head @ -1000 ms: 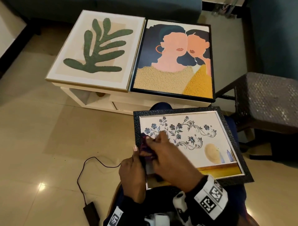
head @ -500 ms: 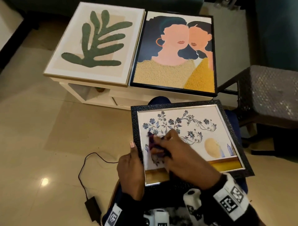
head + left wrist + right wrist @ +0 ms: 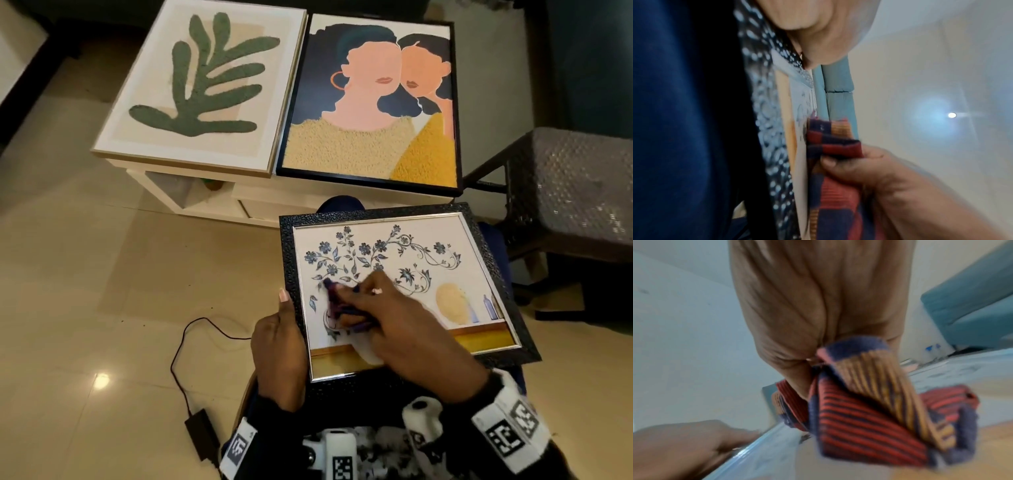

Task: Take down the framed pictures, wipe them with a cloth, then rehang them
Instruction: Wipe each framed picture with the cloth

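A black-framed flower picture (image 3: 404,260) lies on my lap, tilted a little. My left hand (image 3: 279,342) grips its left edge, thumb on the frame's front. My right hand (image 3: 387,315) holds a folded red, blue and orange striped cloth (image 3: 334,301) and presses it on the glass at the lower left. The left wrist view shows the frame edge (image 3: 766,129) and the cloth (image 3: 834,142) held against the glass. In the right wrist view the bunched cloth (image 3: 869,415) sits under my fingers (image 3: 818,305).
Two larger framed pictures lie flat on a low white table (image 3: 205,205): a green leaf print (image 3: 205,85) and a two-faces print (image 3: 373,102). A dark woven stool (image 3: 575,192) stands at the right. A black cable and adapter (image 3: 202,435) lie on the tiled floor at the left.
My right hand with the cloth has slid from the picture's upper left down and to the right over the glass. The left hand keeps its hold on the frame's edge.
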